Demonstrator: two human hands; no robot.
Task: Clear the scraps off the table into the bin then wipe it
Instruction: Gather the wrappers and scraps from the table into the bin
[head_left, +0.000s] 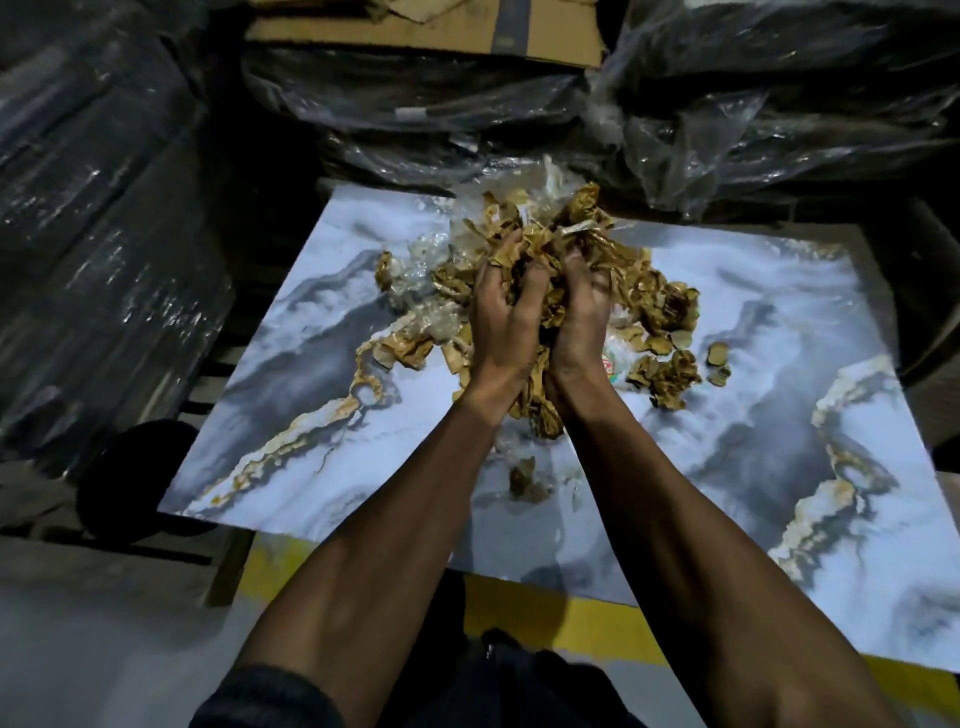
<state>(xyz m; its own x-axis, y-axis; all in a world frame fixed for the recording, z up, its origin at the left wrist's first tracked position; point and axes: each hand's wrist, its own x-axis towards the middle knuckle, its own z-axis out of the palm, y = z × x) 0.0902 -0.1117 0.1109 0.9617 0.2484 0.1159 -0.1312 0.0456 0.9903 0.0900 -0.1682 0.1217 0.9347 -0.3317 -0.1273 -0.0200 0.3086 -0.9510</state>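
While we look down from the head camera, our left hand (501, 317) and right hand (576, 317) press together, fingers curled around a bunch of brown paper scraps (540, 244) above the marble-patterned table (779, 322). More scraps lie right of the right hand and left of the left hand. Our palms hide the bundle's middle. Dark plastic wrap (779, 104) beyond blurs into shadow.

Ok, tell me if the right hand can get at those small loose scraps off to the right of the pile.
Probably not yet. The right hand is full, cupped with the left hand around a bundle of brown scraps. Nothing lies between it and the small scraps on the marble table, but it would have to unload first.
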